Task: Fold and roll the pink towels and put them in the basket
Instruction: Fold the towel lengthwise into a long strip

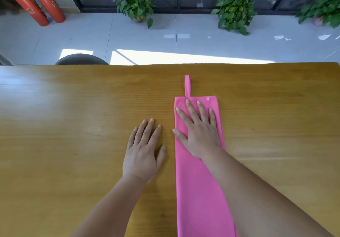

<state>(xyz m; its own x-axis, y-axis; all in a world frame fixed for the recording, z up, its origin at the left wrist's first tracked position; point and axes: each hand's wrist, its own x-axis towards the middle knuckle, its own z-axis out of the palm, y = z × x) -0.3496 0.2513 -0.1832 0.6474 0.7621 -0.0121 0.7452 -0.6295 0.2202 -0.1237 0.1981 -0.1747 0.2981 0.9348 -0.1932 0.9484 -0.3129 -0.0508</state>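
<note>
Folding looks done: the right hand is lying flat, pressing the pink towel strip, the left hand is resting open on the desk, so rolling is probably coming next.

Wooden table; beyond it a dark chair back, 2 red fire extinguishers, 3 potted plants

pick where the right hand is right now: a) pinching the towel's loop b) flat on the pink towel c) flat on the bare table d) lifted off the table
b: the right hand lies with straight, spread fingers on the far part of the folded pink towel, while the left hand is flat on the bare table beside it.
</note>
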